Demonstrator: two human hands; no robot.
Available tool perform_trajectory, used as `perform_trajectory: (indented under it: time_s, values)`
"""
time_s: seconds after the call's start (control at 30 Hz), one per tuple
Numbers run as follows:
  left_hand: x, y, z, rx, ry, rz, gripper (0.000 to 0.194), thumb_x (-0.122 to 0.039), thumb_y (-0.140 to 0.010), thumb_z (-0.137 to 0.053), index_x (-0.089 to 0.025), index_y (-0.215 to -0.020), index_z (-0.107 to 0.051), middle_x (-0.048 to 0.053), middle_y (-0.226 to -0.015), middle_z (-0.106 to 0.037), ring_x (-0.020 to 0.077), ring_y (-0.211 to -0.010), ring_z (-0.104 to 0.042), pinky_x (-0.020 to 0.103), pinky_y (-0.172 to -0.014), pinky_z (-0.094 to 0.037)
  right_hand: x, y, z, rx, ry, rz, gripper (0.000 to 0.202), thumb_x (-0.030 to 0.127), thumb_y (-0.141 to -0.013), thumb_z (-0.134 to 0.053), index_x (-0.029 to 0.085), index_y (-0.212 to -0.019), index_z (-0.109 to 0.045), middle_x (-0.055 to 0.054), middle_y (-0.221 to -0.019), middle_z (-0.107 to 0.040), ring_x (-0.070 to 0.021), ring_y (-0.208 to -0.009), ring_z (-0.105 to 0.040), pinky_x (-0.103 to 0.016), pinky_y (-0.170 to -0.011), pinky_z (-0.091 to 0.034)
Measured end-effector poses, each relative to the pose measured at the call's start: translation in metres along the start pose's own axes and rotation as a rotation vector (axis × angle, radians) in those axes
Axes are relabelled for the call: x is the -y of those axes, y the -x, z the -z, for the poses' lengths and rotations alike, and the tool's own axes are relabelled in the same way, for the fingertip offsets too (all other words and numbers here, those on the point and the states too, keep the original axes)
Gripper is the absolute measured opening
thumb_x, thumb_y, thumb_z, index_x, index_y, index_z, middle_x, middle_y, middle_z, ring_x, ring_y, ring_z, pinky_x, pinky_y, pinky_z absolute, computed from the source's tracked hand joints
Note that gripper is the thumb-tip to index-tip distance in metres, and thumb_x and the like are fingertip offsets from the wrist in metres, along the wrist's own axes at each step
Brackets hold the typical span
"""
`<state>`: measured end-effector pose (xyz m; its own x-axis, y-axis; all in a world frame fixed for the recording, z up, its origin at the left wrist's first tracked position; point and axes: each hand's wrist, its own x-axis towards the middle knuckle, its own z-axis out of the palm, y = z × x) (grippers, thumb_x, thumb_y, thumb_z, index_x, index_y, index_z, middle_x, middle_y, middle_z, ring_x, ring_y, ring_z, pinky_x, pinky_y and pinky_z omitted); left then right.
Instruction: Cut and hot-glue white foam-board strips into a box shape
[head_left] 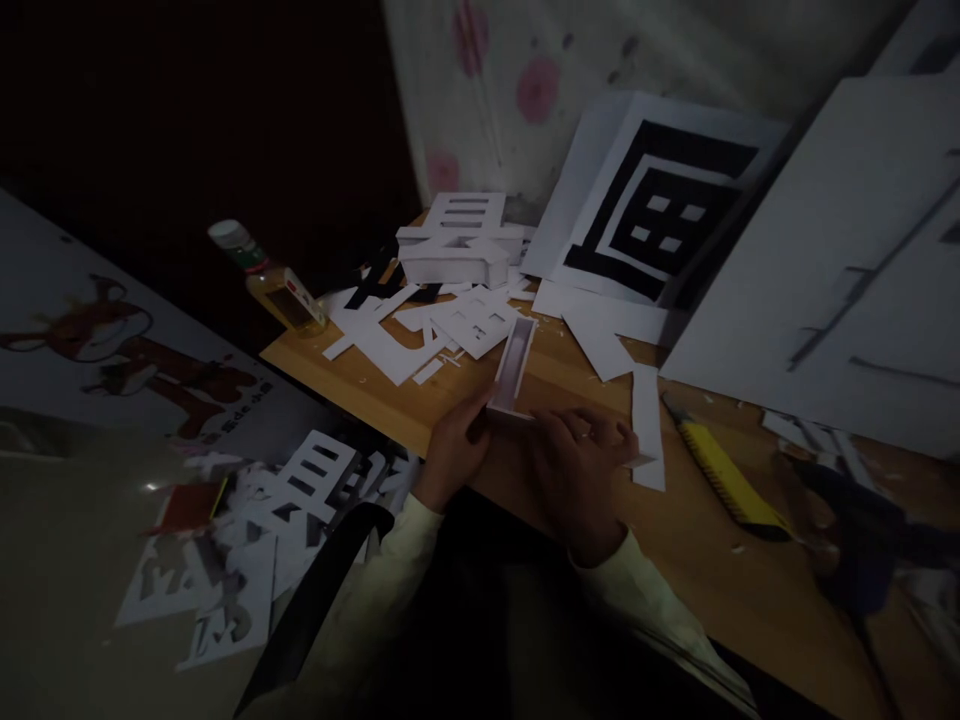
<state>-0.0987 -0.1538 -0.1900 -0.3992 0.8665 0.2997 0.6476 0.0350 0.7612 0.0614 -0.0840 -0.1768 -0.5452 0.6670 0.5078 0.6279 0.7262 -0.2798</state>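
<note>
A narrow white piece with raised side walls (514, 362) is held near the table's front edge. My left hand (457, 440) grips its lower left corner, fingers closed round it. Across its lower end and to the right lies my right hand (581, 470), its fingers bent and close together; a small white flap shows by its fingertips, and the hand's exact grip on the piece is partly hidden. Beyond the hands, a flat white cutout with square holes (480, 320) rests on other cut pieces. A white strip (646, 425) lies right of my right hand.
The wooden table (720, 590) bears a bottle (277, 290) at left, a built white character (457, 255) behind, and a yellow cutter (731, 480) at right. A dark tool (862, 530) lies further right. A printed sheet (660, 210) leans behind. Cut scraps (240, 560) cover the floor at left.
</note>
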Motion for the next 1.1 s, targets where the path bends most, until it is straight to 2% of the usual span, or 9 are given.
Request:
perform_trajectory:
  time_s: [0.8, 1.1]
  values:
    - [0.0008, -0.0001, 0.0002, -0.032, -0.023, -0.019, 0.057, -0.005, -0.078, -0.052, -0.022, -0.132, -0.058, 0.006, -0.133, -0.064, 0.0214, -0.121, -0.06, 0.039, -0.107, -0.045, 0.0022, -0.0014, -0.0014, 0.057, 0.006, 0.002, 0.025, 0.021, -0.091, -0.055, 0.029, -0.11, -0.068, -0.004, -0.097, -0.074, -0.029, -0.106, -0.052, -0.052, -0.098, -0.015]
    - [0.0064, -0.001, -0.0005, -0.043, -0.006, -0.037, 0.061, -0.006, -0.074, -0.054, -0.024, -0.132, -0.058, 0.003, -0.131, -0.065, 0.0216, -0.119, -0.062, 0.037, -0.105, -0.047, 0.002, -0.0004, -0.0016, 0.003, 0.006, -0.013, 0.021, 0.024, -0.09, -0.06, 0.028, -0.11, -0.068, -0.003, -0.098, -0.073, -0.0282, -0.107, -0.052, -0.053, -0.1, -0.014]
